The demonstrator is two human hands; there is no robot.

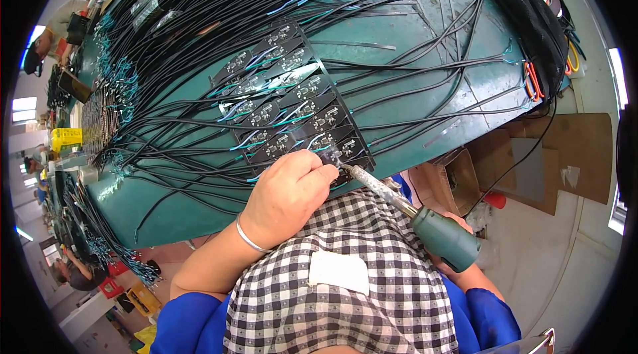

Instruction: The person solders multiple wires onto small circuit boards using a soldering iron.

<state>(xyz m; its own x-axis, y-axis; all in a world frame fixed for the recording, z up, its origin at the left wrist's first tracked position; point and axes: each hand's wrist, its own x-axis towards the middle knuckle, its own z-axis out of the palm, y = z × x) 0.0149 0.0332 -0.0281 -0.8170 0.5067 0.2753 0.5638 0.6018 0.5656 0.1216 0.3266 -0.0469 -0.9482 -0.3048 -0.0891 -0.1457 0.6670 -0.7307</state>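
Observation:
Black circuit boards [292,98] with silver pads lie in a panel on the green table, with black cables running out on both sides and thin blue and green wires across them. At the panel's near edge, my left hand [286,191] is closed, fingertips pinched together by the boards; what they grip is hidden. My right hand [463,223], mostly hidden behind the handle, holds a soldering iron [446,239] with a green grip and a pale, worn barrel. Its tip reaches the boards just right of my left fingertips.
A thick bundle of black cables [193,28] with blue ends covers the table's far left. A black bag [528,28] and orange-handled tool [532,81] lie at the right edge. Below stands a cardboard box [458,178]. Other people [83,271] sit at left.

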